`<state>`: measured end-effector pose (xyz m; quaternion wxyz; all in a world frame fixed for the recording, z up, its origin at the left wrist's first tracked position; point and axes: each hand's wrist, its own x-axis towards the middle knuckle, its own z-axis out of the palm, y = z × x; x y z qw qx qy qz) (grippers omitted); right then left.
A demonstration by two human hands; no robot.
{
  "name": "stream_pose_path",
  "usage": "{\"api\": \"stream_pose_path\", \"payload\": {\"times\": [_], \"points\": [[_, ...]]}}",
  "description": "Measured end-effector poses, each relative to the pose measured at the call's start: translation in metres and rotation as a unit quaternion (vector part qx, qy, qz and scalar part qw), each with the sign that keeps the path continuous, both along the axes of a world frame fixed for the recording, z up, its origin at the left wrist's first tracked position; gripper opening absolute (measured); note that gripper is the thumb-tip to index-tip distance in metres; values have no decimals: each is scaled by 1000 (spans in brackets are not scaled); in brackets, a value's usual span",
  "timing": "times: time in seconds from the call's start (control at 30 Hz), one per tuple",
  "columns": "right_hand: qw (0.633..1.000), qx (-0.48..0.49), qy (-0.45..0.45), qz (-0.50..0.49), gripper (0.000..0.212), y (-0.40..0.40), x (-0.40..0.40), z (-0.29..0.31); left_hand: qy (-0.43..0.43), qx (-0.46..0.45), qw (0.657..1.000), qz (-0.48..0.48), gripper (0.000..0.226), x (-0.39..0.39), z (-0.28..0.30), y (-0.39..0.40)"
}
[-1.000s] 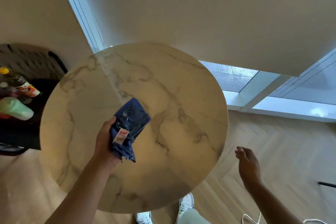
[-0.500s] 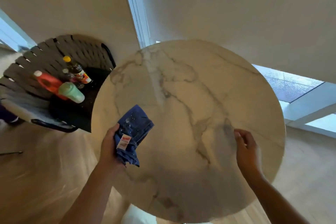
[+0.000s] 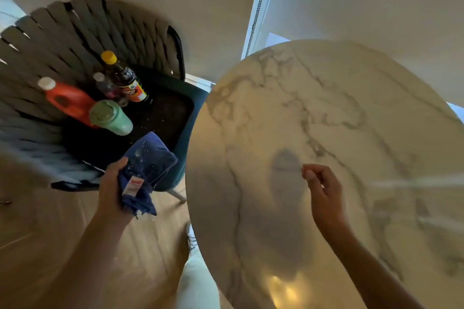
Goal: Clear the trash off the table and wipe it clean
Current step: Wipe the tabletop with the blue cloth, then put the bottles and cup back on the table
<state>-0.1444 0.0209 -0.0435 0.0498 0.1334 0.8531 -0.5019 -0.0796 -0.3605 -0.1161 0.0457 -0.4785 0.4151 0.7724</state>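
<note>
Blue cloth (image 3: 147, 170) bunched in my left hand (image 3: 110, 189), off the marble table's (image 3: 326, 108) left edge, over the chair (image 3: 75, 40). Right hand (image 3: 324, 192) loosely curled above tabletop, holding nothing. 4 containers on chair seat.

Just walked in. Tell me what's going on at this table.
A person is cleaning a round marble table. The left hand grips a crumb-speckled blue cloth, held off the table's edge above the floor, near a woven chair holding bottles and a green cup. The right hand hovers over the tabletop with fingertips pinched. No trash shows on the table.
</note>
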Motion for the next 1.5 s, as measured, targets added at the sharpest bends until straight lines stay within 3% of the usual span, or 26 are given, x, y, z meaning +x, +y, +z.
{"api": "stream_pose_path", "payload": {"times": [0.13, 0.27, 0.43, 0.53, 0.63, 0.73, 0.83, 0.87, 0.97, 1.17, 1.5], "points": [[1000, 14, 1, -4, 20, -47, -14, -15, -12, 47, 998, -34, 46, -53, -15, -12], [1000, 0, -10, -10, 24, -84, -26, -25, -42, 130, 989, -58, 42, -102, -57, -20], [1000, -14, -5, -13, 15, -116, -36, -30, -9, 101, 995, -26, 27, -139, -116, -28], [999, -24, -13, -29, 17, -125, -39, -33, -1, 92, 995, -27, 25, -166, -142, -35], [999, -20, -6, -42, 17, -126, -40, -41, 5, 72, 997, -22, 40, -197, -165, -45], [999, -20, 6, -48, 17, -125, -40, -49, 27, 89, 994, -50, 29, -213, -181, -51], [998, -17, -5, -54, 17, -124, -36, -55, -4, 82, 991, -109, 59, -210, -197, -58], [998, -19, -12, -58, 17, -124, -33, -55, -16, 69, 991, -117, 58, -209, -200, -61], [997, -35, -33, -59, 16, -125, -28, -50, -79, -25, 989, -124, 21, -204, -193, -64], [998, -30, -54, -13, 12, -121, -19, -32, -177, -154, 938, -256, 41, -172, -134, -64], [985, -31, -69, 152, 11, -128, -3, -14, -145, -313, 868, -357, 30, -67, -7, -26]]}}
